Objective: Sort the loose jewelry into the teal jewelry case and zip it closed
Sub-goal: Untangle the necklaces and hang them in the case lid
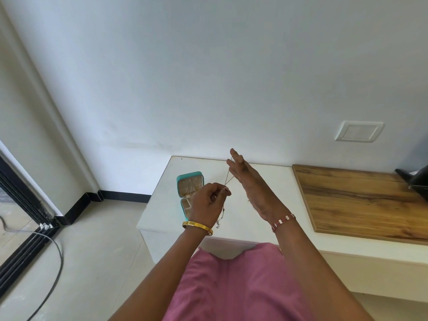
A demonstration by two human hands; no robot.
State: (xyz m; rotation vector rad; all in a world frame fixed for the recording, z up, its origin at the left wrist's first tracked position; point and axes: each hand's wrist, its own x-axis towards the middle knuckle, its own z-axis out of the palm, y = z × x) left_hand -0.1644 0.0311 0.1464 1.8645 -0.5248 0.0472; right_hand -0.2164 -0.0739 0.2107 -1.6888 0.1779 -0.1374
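Left hand (209,200) grip pinching necklace chain (226,179), slanting up-right to flat-fingered right hand (251,188)

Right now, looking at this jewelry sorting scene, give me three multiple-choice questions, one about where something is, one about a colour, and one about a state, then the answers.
1. Where does the teal jewelry case sit?
A. On the white table
B. On the wooden board
C. On the floor

2. What colour is the bangle on the left wrist?
A. Silver
B. Gold
C. Black

3. What state is the case in?
A. Zipped closed
B. Open, lid up
C. Upside down

Answers:
1. A, it rests on the white table, left of the wooden board.
2. B, the band shines yellow gold.
3. B, its beige compartments show, while the left hand pinches a thin chain draped over the straight fingers of the right hand.
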